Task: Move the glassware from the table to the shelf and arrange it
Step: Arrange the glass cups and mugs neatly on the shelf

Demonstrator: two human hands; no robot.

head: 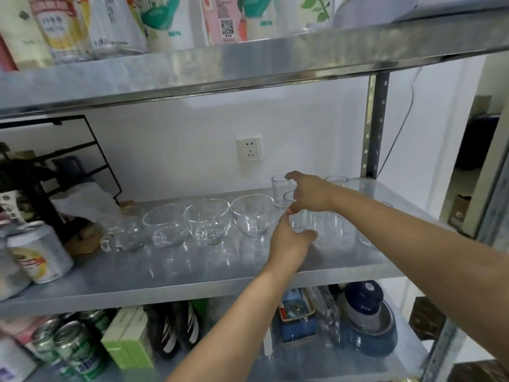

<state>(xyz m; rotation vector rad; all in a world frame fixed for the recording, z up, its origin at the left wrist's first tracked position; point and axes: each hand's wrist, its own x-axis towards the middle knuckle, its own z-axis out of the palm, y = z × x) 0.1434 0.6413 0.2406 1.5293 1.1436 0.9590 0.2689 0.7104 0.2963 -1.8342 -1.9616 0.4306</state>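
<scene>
On the middle metal shelf [192,268] three round clear glass cups [208,221] with handles stand in a row, and a smaller glass piece [124,235] lies at their left end. Right of the row, my left hand [289,244] grips a small clear glass [301,224] low on the shelf. Just behind it my right hand [311,194] curls finger and thumb round a small tumbler [288,196], beside a taller tumbler [279,187]. More clear glasses [336,180] stand further right, partly hidden by my right forearm.
Drink cans [38,255] and a black wire rack [91,161] fill the shelf's left end. A wall socket [249,151] sits behind. Cartons line the upper shelf [248,64]. Below are green cans [74,346], boxes and a blue bowl [369,334].
</scene>
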